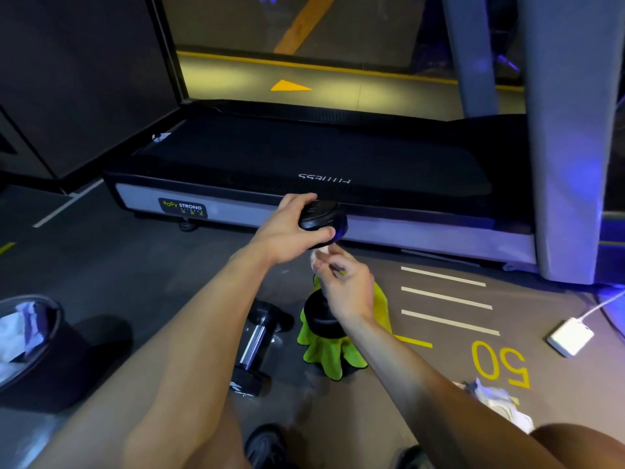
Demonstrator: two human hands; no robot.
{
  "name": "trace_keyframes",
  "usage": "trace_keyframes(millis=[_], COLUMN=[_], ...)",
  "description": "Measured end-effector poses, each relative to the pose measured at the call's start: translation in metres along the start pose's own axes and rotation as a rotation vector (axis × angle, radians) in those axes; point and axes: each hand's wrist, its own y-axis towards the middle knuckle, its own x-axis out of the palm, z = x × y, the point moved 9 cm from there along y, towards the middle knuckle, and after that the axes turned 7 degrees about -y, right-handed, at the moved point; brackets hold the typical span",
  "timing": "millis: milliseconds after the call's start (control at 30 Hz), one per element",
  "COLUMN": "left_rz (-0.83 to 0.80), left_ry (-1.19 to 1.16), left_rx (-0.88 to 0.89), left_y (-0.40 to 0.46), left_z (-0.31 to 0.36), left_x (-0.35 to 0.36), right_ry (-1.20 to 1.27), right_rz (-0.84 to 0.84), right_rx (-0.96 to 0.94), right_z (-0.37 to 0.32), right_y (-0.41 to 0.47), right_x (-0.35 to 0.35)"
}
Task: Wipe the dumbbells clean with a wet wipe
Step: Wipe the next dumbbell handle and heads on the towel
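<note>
the dumbbell [321,265] stands upright on its lower head, which rests on a green cloth [326,353] on the floor, likely so it stays steady and its handle is open to wiping. the left hand [291,231] grips the top head from the 9 o'clock side, fingers and thumb curled round the rim, holding it steady. the right hand [345,282] is curled round the handle just below, pinching a white wet wipe [319,253] against it; most of the wipe is hidden by the fingers.

a second dumbbell [257,346] lies on its side at 8 o'clock of the cloth, just beside it. a dark bin [30,346] with white scraps sits far out at 9 o'clock. crumpled wipes [497,401] lie at 4 o'clock, a white box with a cable [570,336] at 3 o'clock. the treadmill [304,170] runs close behind at 12 o'clock, leaving little room beyond the top head.
</note>
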Motion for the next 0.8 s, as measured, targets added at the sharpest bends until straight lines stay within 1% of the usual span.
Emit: trace_keyframes(millis=[67, 100, 200, 300, 433, 500, 567, 633, 700, 800], left_rz=[-0.001, -0.001, 0.001, -0.012, -0.006, -0.004, -0.003, -0.006, -0.006, -0.009], left_ry=[-0.005, -0.004, 0.002, -0.007, 0.000, 0.004, 0.000, 0.002, 0.000, -0.009], left_rx=[-0.004, -0.003, 0.000, 0.017, 0.029, 0.027, 0.018, 0.018, 0.013, 0.017], left_y=[0.000, 0.000, 0.001, 0.000, 0.000, 0.000, 0.000, 0.000, -0.002, -0.005], left_z=[0.000, 0.000, 0.001, 0.005, 0.009, 0.010, 0.009, 0.010, 0.010, 0.009], left_x=[0.000, 0.001, 0.001, 0.004, 0.006, 0.007, 0.006, 0.006, 0.006, 0.005], right_ry=[0.011, -0.023, -0.069, 0.102, 0.167, 0.117, 0.033, 0.061, 0.056, -0.137], right_rz=[0.039, 0.049, 0.097, 0.129, 0.032, -0.034, -0.054, -0.030, -0.028, -0.118], right_rx=[0.055, 0.071, 0.084, 0.083, 0.140, 0.162, 0.121, 0.112, 0.153, 0.297], right_z=[0.019, 0.025, 0.019, 0.005, 0.031, 0.039, 0.028, 0.018, 0.025, 0.061], right_y=[-0.001, -0.001, 0.007, 0.023, 0.008, 0.006, 0.018, 0.029, 0.028, 0.019], right_x=[-0.003, -0.004, -0.008, -0.013, -0.003, 0.002, -0.001, -0.005, -0.004, -0.005])
